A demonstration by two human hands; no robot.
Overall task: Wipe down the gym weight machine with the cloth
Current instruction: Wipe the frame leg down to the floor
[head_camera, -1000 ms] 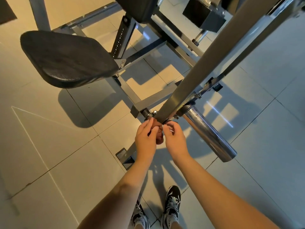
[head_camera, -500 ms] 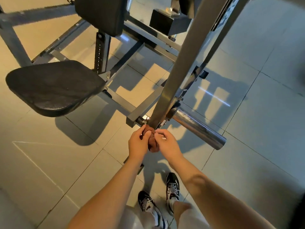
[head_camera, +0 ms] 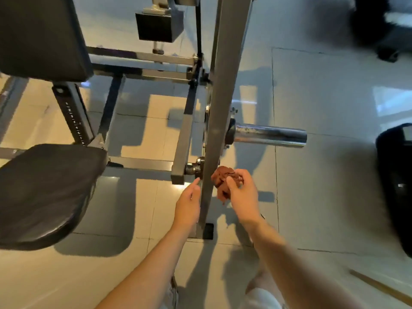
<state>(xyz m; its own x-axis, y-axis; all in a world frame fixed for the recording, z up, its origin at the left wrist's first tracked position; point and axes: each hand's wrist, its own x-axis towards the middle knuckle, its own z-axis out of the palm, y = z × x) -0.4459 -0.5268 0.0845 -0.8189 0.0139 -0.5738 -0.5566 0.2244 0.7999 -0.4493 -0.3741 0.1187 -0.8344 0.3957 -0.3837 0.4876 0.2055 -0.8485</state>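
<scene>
Left hand (head_camera: 187,202) withdrawn, right hand (head_camera: 244,196) bunching cloth (head_camera: 221,182)

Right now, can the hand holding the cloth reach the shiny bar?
Probably yes. The right hand with the cloth and the chrome weight peg are both right of the grey beam, nothing between them.

Gym — weight machine (head_camera: 219,90), padded seat (head_camera: 44,192)

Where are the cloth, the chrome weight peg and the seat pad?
cloth (head_camera: 219,178): head view, crumpled middle.
chrome weight peg (head_camera: 269,135): head view, mid-shaft.
seat pad (head_camera: 44,192): head view, centre of top surface.
</scene>
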